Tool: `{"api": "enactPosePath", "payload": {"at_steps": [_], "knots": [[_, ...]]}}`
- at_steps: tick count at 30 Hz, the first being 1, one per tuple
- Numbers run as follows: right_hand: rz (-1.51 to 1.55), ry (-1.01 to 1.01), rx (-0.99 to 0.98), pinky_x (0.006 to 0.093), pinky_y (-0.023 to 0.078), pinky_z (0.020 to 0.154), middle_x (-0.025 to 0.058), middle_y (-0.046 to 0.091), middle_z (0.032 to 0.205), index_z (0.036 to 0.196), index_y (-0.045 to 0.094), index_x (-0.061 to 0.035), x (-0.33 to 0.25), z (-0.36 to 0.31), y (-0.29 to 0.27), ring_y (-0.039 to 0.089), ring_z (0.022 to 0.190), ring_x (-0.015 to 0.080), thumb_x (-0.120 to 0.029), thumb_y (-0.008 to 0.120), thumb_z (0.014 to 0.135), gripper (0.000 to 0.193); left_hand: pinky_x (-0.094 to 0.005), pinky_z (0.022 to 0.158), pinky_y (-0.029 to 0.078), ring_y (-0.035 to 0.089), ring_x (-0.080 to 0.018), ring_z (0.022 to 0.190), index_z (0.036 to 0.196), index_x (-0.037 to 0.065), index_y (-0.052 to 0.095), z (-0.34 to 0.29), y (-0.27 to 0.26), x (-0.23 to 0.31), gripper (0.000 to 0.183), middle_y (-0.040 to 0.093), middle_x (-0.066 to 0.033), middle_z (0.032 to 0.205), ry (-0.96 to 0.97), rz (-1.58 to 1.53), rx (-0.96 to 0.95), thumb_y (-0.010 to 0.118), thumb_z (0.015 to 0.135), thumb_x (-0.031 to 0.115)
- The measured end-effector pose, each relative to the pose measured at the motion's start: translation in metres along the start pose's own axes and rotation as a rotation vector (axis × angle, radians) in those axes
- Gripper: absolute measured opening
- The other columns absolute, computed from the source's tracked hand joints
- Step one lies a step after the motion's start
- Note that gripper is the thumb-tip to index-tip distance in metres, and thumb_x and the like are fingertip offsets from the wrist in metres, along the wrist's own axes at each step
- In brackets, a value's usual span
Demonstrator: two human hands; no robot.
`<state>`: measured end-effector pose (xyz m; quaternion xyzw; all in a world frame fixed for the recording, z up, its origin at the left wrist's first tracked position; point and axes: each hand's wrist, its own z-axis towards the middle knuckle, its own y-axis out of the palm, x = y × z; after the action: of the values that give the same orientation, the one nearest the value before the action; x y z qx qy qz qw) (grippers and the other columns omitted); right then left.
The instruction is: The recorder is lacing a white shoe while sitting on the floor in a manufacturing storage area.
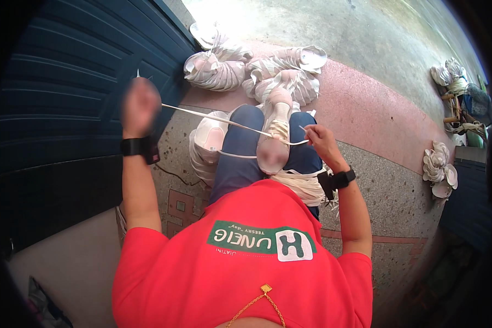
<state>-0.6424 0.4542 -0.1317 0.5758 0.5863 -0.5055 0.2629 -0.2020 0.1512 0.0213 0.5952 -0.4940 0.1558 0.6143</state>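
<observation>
A pale sneaker (280, 117) rests on my lap between my thighs. Its white shoelace (213, 118) runs straight and taut from the shoe's eyelets out to my left hand (141, 106), raised at the far left; the hand is blurred, but a lace tip pokes out above it. My right hand (323, 143), just right of the shoe, pinches the other lace end between thumb and fingers, and that stretch sags slightly. A bundle of loose white laces (300, 186) lies across my lap below the shoe. Another lace length loops left of the shoe.
White shoes (208, 139) stand stacked beside my left leg. Further piles of nested pale shoes (216, 71) lie ahead on the floor. More shoes (440, 167) sit at the right near a basket (478, 104). A dark blue panelled door (82, 71) rises close on my left.
</observation>
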Motion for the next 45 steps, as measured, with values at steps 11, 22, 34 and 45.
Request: {"api": "enactPosePath", "payload": {"at_steps": [11,22,34,45], "knots": [[1.000,-0.039,0.715,0.0246,0.046,0.069,-0.0004,0.062,0.090,0.134,0.059,-0.0078,0.118,-0.143,-0.274,0.056,0.077,0.0094,-0.013,0.059,0.105,0.029,-0.0217,0.046,0.027,0.032,-0.0030,0.050,0.122,0.004,0.062,-0.013,-0.027,-0.009,0.029,0.035,0.0079,0.064,-0.063,0.427,0.237,0.057,0.108,0.028],[0.609,-0.031,0.637,0.0314,0.052,0.083,0.0028,0.068,0.096,0.126,0.068,-0.0047,0.094,-0.097,-0.162,0.063,0.087,0.0138,-0.018,0.065,0.102,0.027,-0.0251,0.063,0.050,0.060,-0.0080,0.069,0.111,0.003,0.074,0.002,0.024,-0.113,0.024,0.068,-0.0002,0.083,-0.004,1.239,-0.054,0.064,0.101,0.023],[-0.659,-0.384,0.235,0.0489,0.049,0.082,0.0112,0.068,0.100,0.089,0.071,-0.0056,0.027,-0.023,0.060,0.061,0.100,0.0343,-0.016,0.062,0.091,0.014,-0.0497,0.095,0.049,0.060,-0.0382,0.110,0.088,0.002,0.073,-0.050,0.086,-0.265,0.014,0.069,-0.0145,0.103,0.540,1.671,-0.502,0.063,0.090,0.012],[-0.820,-0.360,0.190,0.0461,0.047,0.086,0.0089,0.068,0.100,0.093,0.073,-0.0077,0.022,-0.014,0.064,0.060,0.099,0.0312,-0.018,0.060,0.094,0.016,-0.0474,0.081,0.048,0.058,-0.0339,0.099,0.080,0.006,0.072,-0.055,0.091,-0.270,0.009,0.067,-0.0105,0.090,0.588,1.784,-0.464,0.067,0.077,0.013]]}}
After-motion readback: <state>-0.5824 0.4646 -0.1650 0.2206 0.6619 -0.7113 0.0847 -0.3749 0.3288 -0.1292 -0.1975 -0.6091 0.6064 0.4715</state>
